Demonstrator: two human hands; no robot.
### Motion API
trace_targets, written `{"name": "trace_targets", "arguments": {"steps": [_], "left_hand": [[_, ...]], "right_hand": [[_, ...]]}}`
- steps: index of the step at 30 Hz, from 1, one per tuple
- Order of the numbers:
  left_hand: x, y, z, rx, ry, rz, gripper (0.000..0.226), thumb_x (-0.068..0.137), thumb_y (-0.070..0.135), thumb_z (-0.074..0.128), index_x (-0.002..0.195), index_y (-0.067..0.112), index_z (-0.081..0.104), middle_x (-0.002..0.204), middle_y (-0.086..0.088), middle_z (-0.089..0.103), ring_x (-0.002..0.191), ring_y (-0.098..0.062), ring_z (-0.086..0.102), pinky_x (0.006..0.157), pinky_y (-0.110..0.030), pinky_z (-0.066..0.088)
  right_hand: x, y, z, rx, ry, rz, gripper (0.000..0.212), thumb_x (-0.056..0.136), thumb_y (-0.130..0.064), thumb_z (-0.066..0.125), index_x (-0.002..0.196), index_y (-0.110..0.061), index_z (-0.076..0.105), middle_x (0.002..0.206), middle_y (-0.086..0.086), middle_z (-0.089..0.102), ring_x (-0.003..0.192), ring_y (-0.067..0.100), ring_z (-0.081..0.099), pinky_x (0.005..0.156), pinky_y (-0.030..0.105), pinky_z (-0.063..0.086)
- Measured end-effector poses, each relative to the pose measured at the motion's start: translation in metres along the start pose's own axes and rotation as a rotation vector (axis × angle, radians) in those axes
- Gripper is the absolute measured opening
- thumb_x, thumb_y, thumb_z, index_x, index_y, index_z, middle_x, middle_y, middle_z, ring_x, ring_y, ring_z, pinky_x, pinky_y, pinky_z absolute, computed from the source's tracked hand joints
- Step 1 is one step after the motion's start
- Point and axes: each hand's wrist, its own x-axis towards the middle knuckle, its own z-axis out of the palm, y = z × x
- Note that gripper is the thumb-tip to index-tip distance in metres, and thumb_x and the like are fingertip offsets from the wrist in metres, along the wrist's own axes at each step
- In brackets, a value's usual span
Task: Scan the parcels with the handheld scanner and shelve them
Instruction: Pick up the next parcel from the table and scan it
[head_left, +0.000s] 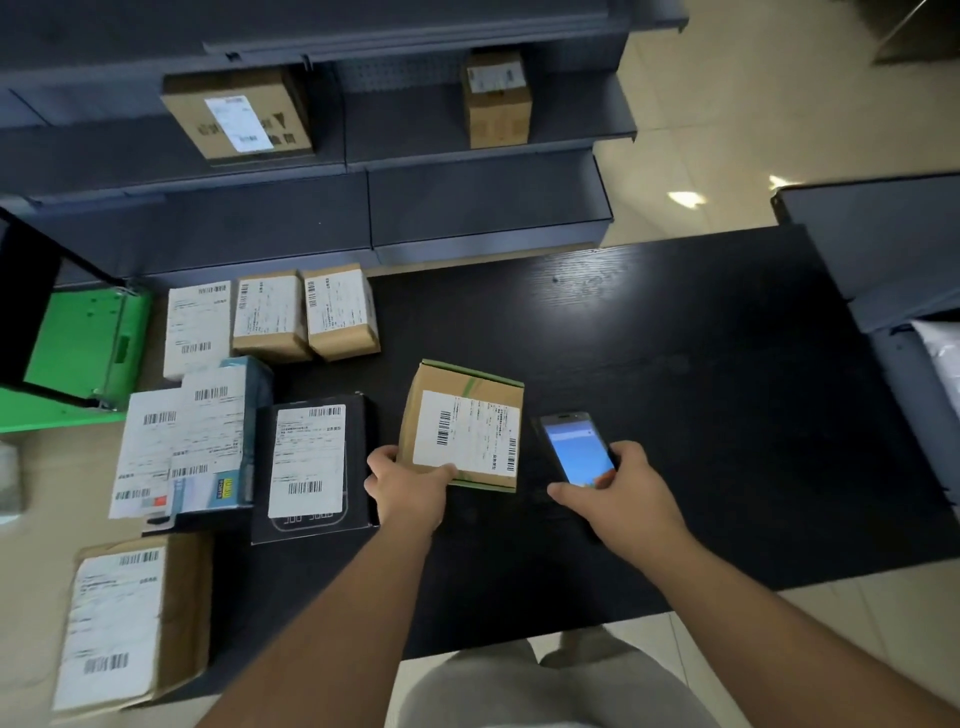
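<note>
Left hand (402, 480) gripping near corner of cardboard parcel (464, 426), parcel just ahead. Right hand (618, 486) curled round scanner (574, 447), on surface (701, 364).

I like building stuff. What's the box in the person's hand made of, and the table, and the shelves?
Box: brown cardboard, matte, with a white paper label and green tape. Table: looks like black-painted wood; faint grain shows under the light's sheen. Shelves: probably grey painted metal, with thin folded edges.
</note>
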Motion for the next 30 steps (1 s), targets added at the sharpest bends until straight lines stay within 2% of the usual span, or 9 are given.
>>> {"name": "trace_targets", "arguments": {"steps": [4, 10, 13, 16, 18, 20, 26, 30], "left_hand": [[-0.011, 0.009, -0.01, -0.025, 0.009, 0.079, 0.079, 0.084, 0.025, 0.086, 0.145, 0.029, 0.036, 0.138, -0.006, 0.039, 0.086, -0.023, 0.056, 0.073, -0.041, 0.056], [-0.036, 0.016, -0.014, -0.084, 0.057, 0.143, 0.072, 0.084, 0.027, 0.085, 0.14, 0.03, 0.041, 0.132, -0.004, 0.044, 0.084, -0.02, 0.057, 0.061, -0.031, 0.045], [-0.052, 0.018, -0.018, -0.118, 0.083, 0.156, 0.065, 0.085, 0.028, 0.083, 0.137, 0.032, 0.044, 0.124, -0.003, 0.061, 0.089, -0.02, 0.062, 0.064, -0.033, 0.049], [-0.074, 0.02, -0.02, -0.145, 0.1, 0.161, 0.065, 0.085, 0.028, 0.084, 0.138, 0.033, 0.046, 0.119, -0.001, 0.064, 0.095, -0.022, 0.065, 0.072, -0.039, 0.059], [-0.092, 0.02, -0.018, -0.148, 0.114, 0.174, 0.068, 0.084, 0.026, 0.085, 0.14, 0.032, 0.046, 0.119, 0.001, 0.063, 0.099, -0.022, 0.065, 0.082, -0.045, 0.062], [-0.113, 0.021, -0.015, -0.143, 0.132, 0.196, 0.069, 0.084, 0.024, 0.085, 0.14, 0.032, 0.046, 0.12, 0.001, 0.063, 0.101, -0.022, 0.065, 0.085, -0.047, 0.062], [-0.167, 0.026, -0.007, -0.143, 0.171, 0.311, 0.066, 0.089, 0.018, 0.081, 0.143, 0.033, 0.046, 0.123, 0.005, 0.058, 0.102, -0.018, 0.059, 0.076, -0.037, 0.056], [-0.193, 0.034, -0.006, -0.141, 0.19, 0.408, 0.067, 0.09, 0.018, 0.081, 0.146, 0.032, 0.046, 0.132, 0.004, 0.06, 0.103, -0.014, 0.058, 0.066, -0.027, 0.049]], "right_hand": [[-0.01, -0.001, -0.008, 0.006, 0.018, -0.044, 0.101, 0.076, -0.053, 0.087, 0.155, -0.021, 0.032, 0.105, -0.006, 0.057, 0.092, 0.012, 0.061, 0.078, 0.037, 0.06], [-0.018, 0.006, -0.025, -0.018, 0.022, -0.105, 0.1, 0.077, -0.054, 0.086, 0.155, -0.02, 0.033, 0.105, -0.006, 0.056, 0.092, 0.013, 0.06, 0.078, 0.037, 0.059], [-0.023, 0.012, -0.037, -0.03, 0.024, -0.156, 0.098, 0.078, -0.053, 0.086, 0.154, -0.021, 0.032, 0.103, -0.007, 0.056, 0.089, 0.012, 0.06, 0.074, 0.034, 0.058], [-0.03, 0.021, -0.053, -0.052, 0.007, -0.214, 0.095, 0.078, -0.054, 0.085, 0.152, -0.024, 0.033, 0.107, -0.006, 0.056, 0.09, 0.012, 0.061, 0.069, 0.031, 0.056], [-0.034, 0.029, -0.064, -0.067, -0.008, -0.253, 0.091, 0.076, -0.054, 0.085, 0.147, -0.025, 0.036, 0.109, -0.006, 0.056, 0.09, 0.013, 0.062, 0.074, 0.035, 0.059], [-0.04, 0.036, -0.075, -0.087, -0.019, -0.282, 0.091, 0.075, -0.055, 0.086, 0.145, -0.026, 0.036, 0.114, -0.005, 0.056, 0.094, 0.014, 0.062, 0.079, 0.038, 0.061], [-0.057, 0.056, -0.115, -0.114, -0.074, -0.427, 0.077, 0.074, -0.053, 0.086, 0.131, -0.028, 0.041, 0.105, -0.007, 0.056, 0.089, 0.012, 0.062, 0.071, 0.033, 0.058], [-0.066, 0.063, -0.136, -0.145, -0.108, -0.494, 0.08, 0.073, -0.054, 0.087, 0.133, -0.025, 0.042, 0.102, -0.005, 0.059, 0.088, 0.013, 0.063, 0.066, 0.029, 0.05]]}}
